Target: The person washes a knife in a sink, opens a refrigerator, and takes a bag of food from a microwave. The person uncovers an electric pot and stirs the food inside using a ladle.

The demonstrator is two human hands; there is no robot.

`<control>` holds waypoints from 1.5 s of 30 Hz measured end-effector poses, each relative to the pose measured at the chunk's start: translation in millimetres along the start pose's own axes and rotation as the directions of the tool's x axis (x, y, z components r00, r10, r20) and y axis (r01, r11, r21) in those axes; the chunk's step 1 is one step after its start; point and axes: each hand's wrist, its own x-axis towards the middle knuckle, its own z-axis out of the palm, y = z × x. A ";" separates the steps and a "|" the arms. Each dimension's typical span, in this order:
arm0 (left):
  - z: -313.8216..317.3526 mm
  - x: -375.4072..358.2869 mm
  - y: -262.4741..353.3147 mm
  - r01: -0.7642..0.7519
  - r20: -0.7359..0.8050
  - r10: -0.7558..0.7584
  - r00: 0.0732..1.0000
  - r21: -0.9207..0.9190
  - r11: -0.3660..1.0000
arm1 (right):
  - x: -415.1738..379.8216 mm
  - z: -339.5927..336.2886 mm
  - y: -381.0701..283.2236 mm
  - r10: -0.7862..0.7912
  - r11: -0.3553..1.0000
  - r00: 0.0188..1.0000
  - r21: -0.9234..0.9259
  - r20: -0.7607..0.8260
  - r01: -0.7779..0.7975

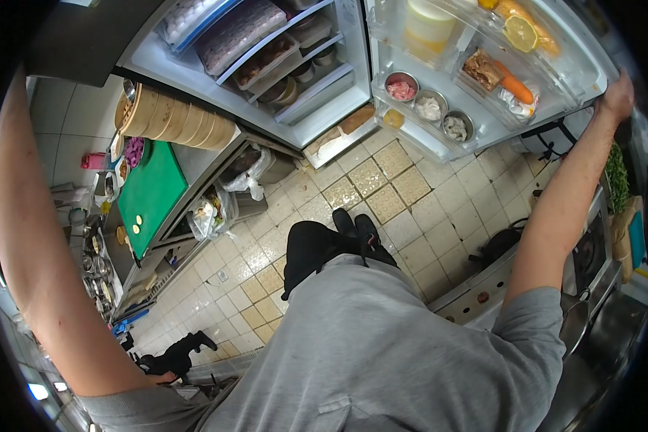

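Note:
At the outer edge of the open fridge door point(482, 137) is my right hand point(616, 98), its fingers wrapped round the edge and partly hidden behind it. My left arm stretches up along the left side, and its hand lies beyond the view. Inside the fridge point(342, 43), bagged food point(241, 32) and a tray of food point(270, 61) sit on the shelves. The door racks hold metal cups, one with pink food point(400, 88), a carrot point(513, 83), a cut lemon point(520, 33) and a tub of yellow liquid point(428, 32).
Left of the fridge, bamboo steamers point(173, 119) and a green cutting board point(151, 191) occupy a counter, with bagged bins point(212, 212) below. A stove point(587, 241) stands on the right. The tiled floor point(295, 191) looks wet. Another person point(173, 360) is at lower left.

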 end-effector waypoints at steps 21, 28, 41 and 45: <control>-6.7 -13.4 11.3 0.087 0.097 -0.087 0.991 0.011 0.996 | -10.0 -6.0 -14.8 -0.120 0.993 0.991 -0.003 -0.052 0.120; 18.0 -2.1 -27.7 0.225 0.167 -0.173 0.971 -0.373 0.900 | -8.8 1.8 -9.0 -0.037 0.996 0.997 -0.089 -0.063 0.032; -280.2 -557.1 -93.4 0.233 0.737 0.332 0.588 -0.548 0.803 | -14.4 -9.6 -14.5 0.008 0.980 1.000 -0.198 0.005 -0.007; -530.1 -765.2 -220.7 0.250 0.720 0.003 -0.694 0.237 0.939 | -24.3 -17.5 -26.4 -0.041 0.984 0.998 -0.169 0.042 0.048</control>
